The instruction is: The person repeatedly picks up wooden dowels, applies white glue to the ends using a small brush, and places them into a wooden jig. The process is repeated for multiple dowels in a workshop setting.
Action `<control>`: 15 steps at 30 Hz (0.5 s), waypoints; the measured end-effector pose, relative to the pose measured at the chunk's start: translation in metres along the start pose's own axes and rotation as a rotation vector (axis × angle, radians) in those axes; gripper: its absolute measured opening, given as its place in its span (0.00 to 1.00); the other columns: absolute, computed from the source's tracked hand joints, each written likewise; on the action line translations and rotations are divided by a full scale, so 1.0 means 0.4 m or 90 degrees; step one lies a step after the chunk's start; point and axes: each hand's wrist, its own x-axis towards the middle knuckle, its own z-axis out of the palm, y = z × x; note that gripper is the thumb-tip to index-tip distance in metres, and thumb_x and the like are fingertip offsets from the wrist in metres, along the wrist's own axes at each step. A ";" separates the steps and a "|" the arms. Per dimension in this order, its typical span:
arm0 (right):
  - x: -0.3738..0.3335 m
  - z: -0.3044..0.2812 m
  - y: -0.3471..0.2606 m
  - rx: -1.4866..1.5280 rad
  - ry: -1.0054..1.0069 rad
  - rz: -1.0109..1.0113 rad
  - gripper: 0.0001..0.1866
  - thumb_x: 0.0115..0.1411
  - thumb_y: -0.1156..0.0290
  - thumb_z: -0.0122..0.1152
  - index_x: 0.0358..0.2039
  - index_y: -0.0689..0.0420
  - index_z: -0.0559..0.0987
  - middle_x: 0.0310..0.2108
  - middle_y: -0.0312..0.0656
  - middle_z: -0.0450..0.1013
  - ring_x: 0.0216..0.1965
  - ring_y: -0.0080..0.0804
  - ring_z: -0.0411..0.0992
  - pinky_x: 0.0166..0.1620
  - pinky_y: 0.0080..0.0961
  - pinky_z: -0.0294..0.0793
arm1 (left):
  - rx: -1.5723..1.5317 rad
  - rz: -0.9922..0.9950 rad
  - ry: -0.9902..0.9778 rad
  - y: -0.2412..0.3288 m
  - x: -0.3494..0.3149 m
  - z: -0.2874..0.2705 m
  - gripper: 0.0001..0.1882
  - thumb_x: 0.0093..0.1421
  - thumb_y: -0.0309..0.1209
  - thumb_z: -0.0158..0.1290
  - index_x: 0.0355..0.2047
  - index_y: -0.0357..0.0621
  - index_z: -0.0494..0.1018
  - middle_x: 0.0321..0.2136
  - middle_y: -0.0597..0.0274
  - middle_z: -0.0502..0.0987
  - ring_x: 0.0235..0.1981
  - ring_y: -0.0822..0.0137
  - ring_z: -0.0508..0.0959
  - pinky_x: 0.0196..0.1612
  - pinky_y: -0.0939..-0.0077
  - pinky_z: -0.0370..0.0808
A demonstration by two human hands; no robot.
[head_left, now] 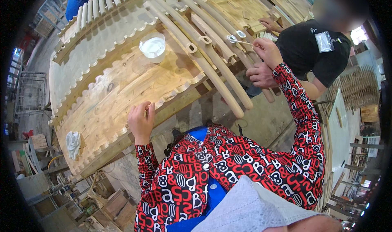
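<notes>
My right hand (267, 52) pinches a thin pale stick (246, 42). The stick's far end touches a curved wooden bar (237, 48) at a slot smeared with a white, glue-like substance. Just below my right hand, a co-worker's hand (261, 75) is at the bars. My left hand (141, 121) lies at the scalloped near edge of the wooden table (118, 93), fingers loosely bent and thumb apart, holding nothing. Between my hands, two more slotted curved bars (216, 78) lie across the edge, their near ends sticking out. A clear tub (152, 47) of white liquid stands on the table.
A crumpled white cloth (73, 145) lies at the table's left end. Several round wooden rods (96, 7) are lined up at the far left. A co-worker in a black shirt (310, 48) stands at the right, with another hand (270, 24) by wood pieces.
</notes>
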 end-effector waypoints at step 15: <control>-0.048 -0.006 -0.020 -0.148 0.038 0.080 0.09 0.58 0.68 0.59 0.39 0.52 0.79 0.33 0.42 0.74 0.33 0.43 0.74 0.36 0.35 0.74 | -0.030 0.032 -0.057 0.015 0.008 -0.022 0.09 0.57 0.36 0.58 0.28 0.44 0.77 0.22 0.62 0.77 0.27 0.60 0.74 0.32 0.65 0.69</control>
